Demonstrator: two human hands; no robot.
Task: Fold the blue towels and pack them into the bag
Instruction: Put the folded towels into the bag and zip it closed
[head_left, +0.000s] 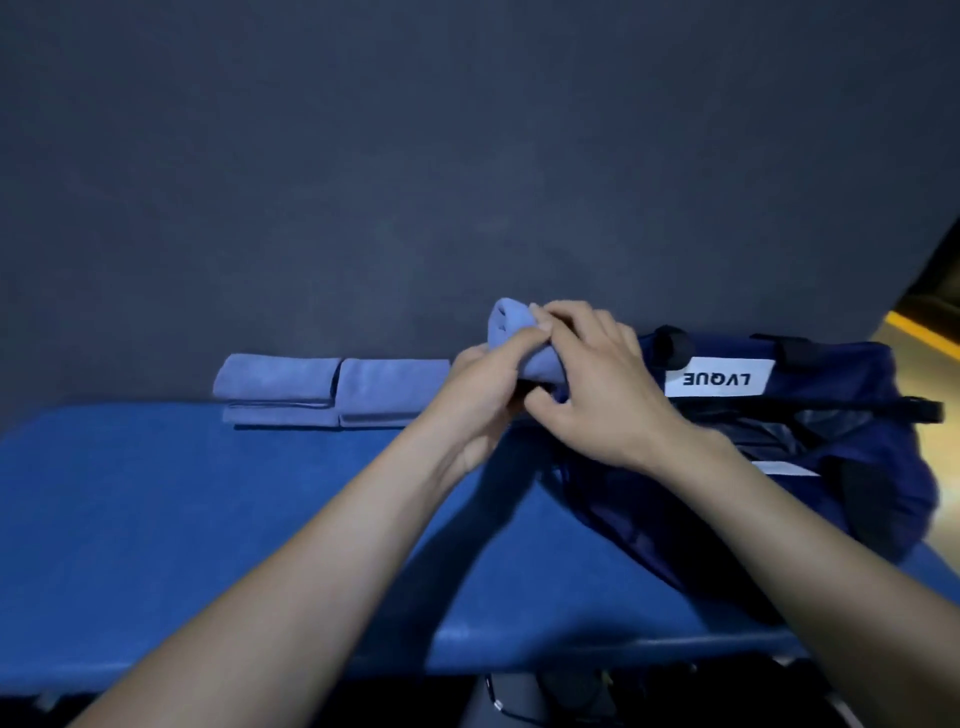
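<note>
Dark grey wall (467, 156) fills the upper half of your view. Below it, the blue counter (156, 519) runs edge to edge, its near rim low in the frame.

Navy bag (810, 467) sits on the counter's right end, slumped, mouth open toward you, dark lining showing. White label (716, 378) on its far side, lettering upside down from where you stand. Black handle parts along the top edge.

Both your forearms reach in from the bottom corners and converge just left of the bag, above the counter's far edge.

Two folded blue towels (332, 389) lie side by side at the far edge against the wall, touching each other, left of your hands. Each shows stacked layers at its near edge.

Your right hand (597, 384) is palm down, fingers curled over the top of a third towel, thumb tucked under. Your left hand (483, 395) comes from below and left, fingers wrapped around the same bundle. Both are clamped on it.

Rolled blue towel (511, 325): held up off the counter, one end poking out above your fingers, close beside the bag's left edge, not inside it.
</note>
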